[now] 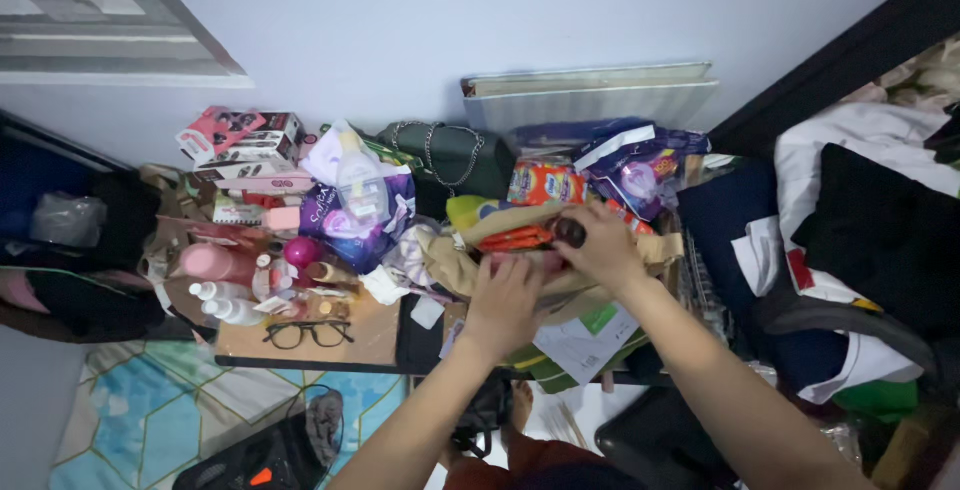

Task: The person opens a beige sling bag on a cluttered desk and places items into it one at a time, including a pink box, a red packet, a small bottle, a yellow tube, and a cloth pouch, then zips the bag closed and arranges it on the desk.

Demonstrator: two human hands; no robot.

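A small dark round object [569, 231] sits pinched in the right hand [600, 245], above an orange packet [515, 239] on the cluttered tabletop [375, 335]. The left hand [503, 300] presses flat and unclenched on the beige cloth [450, 262] just beside it. Sorting seems under way; any next move calls for a steady grip amid the crowding.

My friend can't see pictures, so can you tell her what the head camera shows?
Two bare hands, left hand and right hand, reach into a messy pile on a crowded table; the right fingers touch a small dark thing above a tan cloth. Glasses, bottles and snack packets lie around, below a pale wall.
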